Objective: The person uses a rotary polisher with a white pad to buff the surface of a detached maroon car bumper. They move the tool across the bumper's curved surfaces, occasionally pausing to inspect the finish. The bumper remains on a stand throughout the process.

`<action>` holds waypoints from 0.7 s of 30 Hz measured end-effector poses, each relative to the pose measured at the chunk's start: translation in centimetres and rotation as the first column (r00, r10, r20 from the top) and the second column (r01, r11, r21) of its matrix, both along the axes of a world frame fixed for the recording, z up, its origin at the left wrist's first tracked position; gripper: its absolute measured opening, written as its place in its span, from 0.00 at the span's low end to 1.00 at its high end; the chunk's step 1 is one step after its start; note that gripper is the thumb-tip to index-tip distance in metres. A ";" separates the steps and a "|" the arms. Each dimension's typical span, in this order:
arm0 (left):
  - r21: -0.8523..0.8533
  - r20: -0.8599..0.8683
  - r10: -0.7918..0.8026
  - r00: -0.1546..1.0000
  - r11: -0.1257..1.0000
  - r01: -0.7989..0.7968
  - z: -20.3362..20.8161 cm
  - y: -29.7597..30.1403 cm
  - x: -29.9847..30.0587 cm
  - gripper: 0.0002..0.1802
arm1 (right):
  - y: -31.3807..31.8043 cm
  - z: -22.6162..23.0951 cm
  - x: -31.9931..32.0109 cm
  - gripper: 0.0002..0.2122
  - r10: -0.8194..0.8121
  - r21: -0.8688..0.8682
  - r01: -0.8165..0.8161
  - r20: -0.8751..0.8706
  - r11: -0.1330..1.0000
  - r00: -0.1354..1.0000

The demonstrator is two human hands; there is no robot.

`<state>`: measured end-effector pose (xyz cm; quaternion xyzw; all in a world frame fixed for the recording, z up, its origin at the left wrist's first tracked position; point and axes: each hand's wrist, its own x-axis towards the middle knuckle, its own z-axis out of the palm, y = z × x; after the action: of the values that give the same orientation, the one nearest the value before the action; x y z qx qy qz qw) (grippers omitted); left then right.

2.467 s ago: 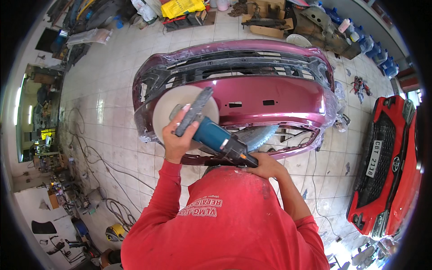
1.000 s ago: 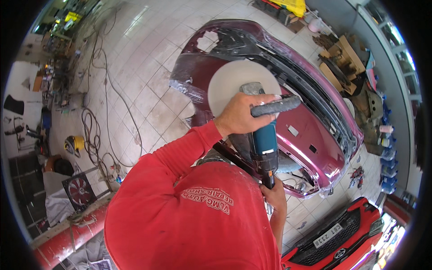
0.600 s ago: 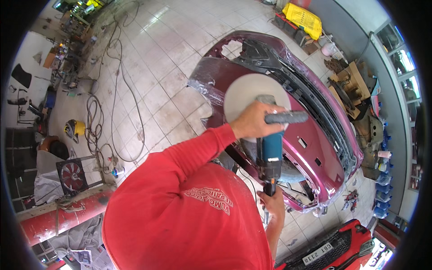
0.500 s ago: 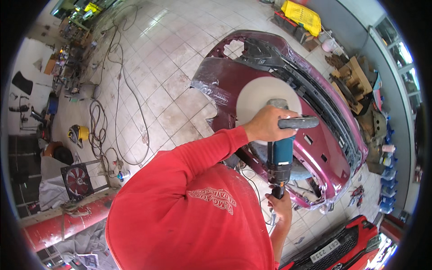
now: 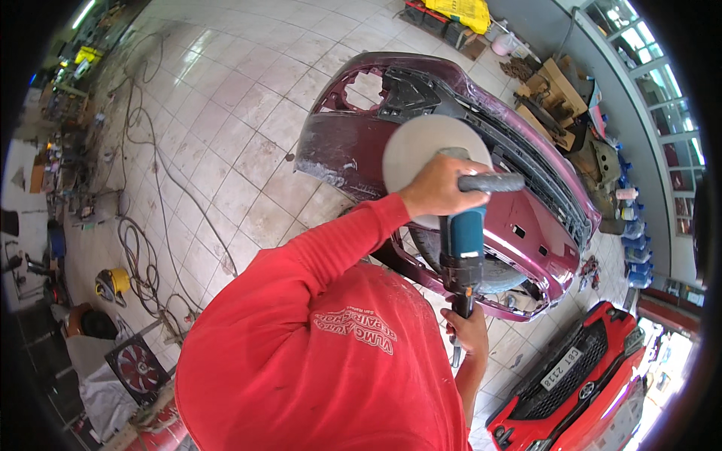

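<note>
A teal and black polisher (image 5: 465, 234) with a round whitish pad (image 5: 435, 143) is held over a maroon car bumper (image 5: 338, 146). My left hand (image 5: 440, 186) is closed around the black front handle by the tool's head, its red sleeve reaching in from the left. At the rear, my right hand (image 5: 468, 331) grips the polisher's dark handle, fingers wrapped round it. The pad covers part of the bumper's painted face and hides whether it touches there. Dull, whitish scuffs show on the bumper's left end.
A red car front (image 5: 560, 376) stands at the lower right. Cardboard boxes (image 5: 553, 98) and blue bottles (image 5: 638, 252) line the right wall. Cables (image 5: 143, 263) loop across the tiled floor (image 5: 233, 143) at left, near a yellow-black object (image 5: 113, 284) and a fan (image 5: 137, 364).
The view has shifted, bringing more of the red car front into sight. The polisher's pad sits slightly farther up and right over the bumper. Both hands keep their hold.
</note>
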<state>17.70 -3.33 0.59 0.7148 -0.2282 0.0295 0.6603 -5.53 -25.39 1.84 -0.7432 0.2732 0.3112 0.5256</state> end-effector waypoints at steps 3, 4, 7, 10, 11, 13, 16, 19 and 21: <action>-0.071 -0.130 0.005 0.991 0.997 -0.014 -0.8 6.5 0.9 0.25 | 4.9 0.7 3.1 0.20 0.089 -0.038 -0.090 -0.032 0.995 0.996; -0.074 -0.176 0.019 0.984 0.997 -0.032 -1.3 8.7 1.1 0.25 | 6.2 0.1 4.0 0.22 0.165 -0.082 -0.160 0.054 0.984 0.985; -0.046 -0.231 0.142 0.963 0.987 -0.157 -2.8 15.7 1.8 0.28 | 10.2 -1.9 7.0 0.26 0.357 -0.205 -0.319 0.187 0.925 0.915; -0.128 -0.357 0.240 0.903 0.945 -0.302 -5.7 21.7 1.9 0.30 | 14.2 -2.6 10.4 0.29 0.456 -0.246 -0.416 0.137 0.875 0.879; -0.105 -0.381 0.272 0.884 0.937 -0.333 -6.4 23.3 1.9 0.30 | 15.4 -2.5 11.2 0.29 0.486 -0.263 -0.443 0.127 0.857 0.865; -0.053 -0.414 0.354 0.839 0.911 -0.410 -7.4 25.9 1.8 0.31 | 16.9 -2.6 12.5 0.30 0.540 -0.259 -0.500 0.112 0.826 0.834; -0.050 -0.454 0.400 0.796 0.881 -0.471 -7.8 27.2 0.6 0.31 | 17.2 -3.9 12.9 0.31 0.599 -0.226 -0.565 0.123 0.793 0.791; -0.034 -0.466 0.406 0.786 0.880 -0.474 -7.2 25.9 -1.1 0.31 | 15.8 -3.9 11.9 0.31 0.604 -0.242 -0.564 0.145 0.790 0.784; -0.042 -0.459 0.386 0.800 0.890 -0.454 -6.2 23.7 -2.0 0.31 | 14.2 -2.8 11.0 0.30 0.570 -0.235 -0.536 0.112 0.811 0.814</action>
<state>15.71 20.39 -5.66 0.6839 0.0937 0.0307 0.7229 5.45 -11.17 -1.00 -0.8622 0.0254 0.3559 0.3595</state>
